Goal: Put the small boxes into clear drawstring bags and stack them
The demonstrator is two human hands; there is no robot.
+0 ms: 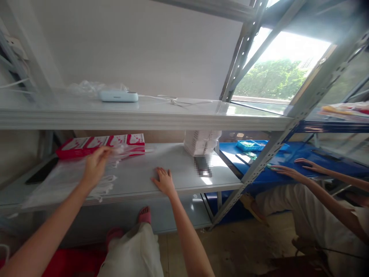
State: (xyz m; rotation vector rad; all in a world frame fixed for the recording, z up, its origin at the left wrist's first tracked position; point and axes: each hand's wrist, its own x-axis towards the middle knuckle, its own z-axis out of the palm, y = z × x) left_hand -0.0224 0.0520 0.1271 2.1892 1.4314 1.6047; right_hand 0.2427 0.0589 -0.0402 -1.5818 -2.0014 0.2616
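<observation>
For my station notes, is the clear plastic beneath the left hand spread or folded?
Spread: the clear plastic lies broad and flat on the shelf, beneath the left hand. Hidden folds I cannot tell.

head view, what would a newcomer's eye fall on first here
Probably the red-and-white packaging at the back left of the lower shelf, where the left hand seems to pinch clear plastic. Next, likely the bright window at upper right, and below it the vivid blue table.
</observation>
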